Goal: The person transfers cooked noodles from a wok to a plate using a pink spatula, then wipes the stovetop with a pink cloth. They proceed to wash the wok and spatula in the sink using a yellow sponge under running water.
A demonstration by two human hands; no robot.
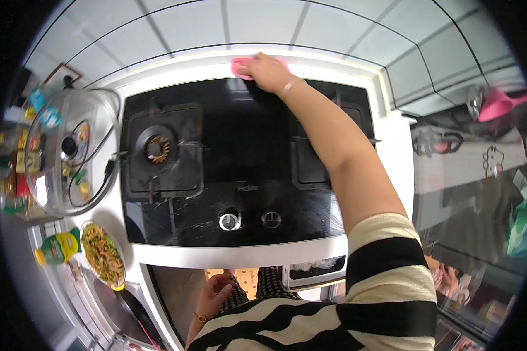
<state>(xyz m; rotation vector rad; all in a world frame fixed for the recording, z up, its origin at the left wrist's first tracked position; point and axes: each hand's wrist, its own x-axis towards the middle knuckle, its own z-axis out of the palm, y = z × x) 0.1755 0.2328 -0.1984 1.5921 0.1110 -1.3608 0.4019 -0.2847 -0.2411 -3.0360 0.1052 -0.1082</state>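
My right hand [265, 71] presses a pink cloth [237, 68] against the white ledge [189, 70] behind the gas hob. The cloth shows on both sides of my fingers; the rest is under my palm. Below my outstretched arm lies the black glass hob [246, 145], with streaky smears near its front. Its left burner [157, 149] is bare of cookware, and my forearm partly covers the right burner area. Two control knobs, a left one [229, 221] and a right one [271, 219], sit near the front edge. My left hand [215, 291] hangs low beside my checked trousers, fingers loosely curled, with nothing visible in it.
Left of the hob are a clear domed lid [70, 202], a black cable [101, 151], several seasoning jars [28, 162], a plate of cooked food [102, 254] and a green bottle [59, 248]. A drawer [316, 283] stands open below the counter. A pink-handled utensil [496, 105] is at right.
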